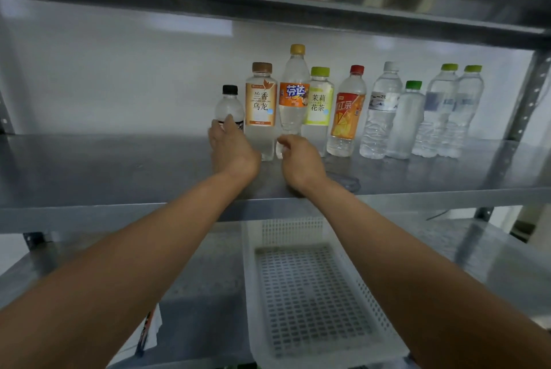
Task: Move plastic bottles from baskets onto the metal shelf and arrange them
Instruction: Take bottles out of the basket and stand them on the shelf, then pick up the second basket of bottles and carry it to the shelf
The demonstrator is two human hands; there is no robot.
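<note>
White basket on the lower shelf: nothing in it. On the metal shelf, left hand wraps the black-capped bottle; right hand is loosely curled at the orange-label bottle base (contact unclear). Advice: slide bottles low, bases flat, closing the row's gaps.

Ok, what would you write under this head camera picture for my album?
Two hands tidy a row of bottles on a metal shelf, above an empty white basket.
</note>
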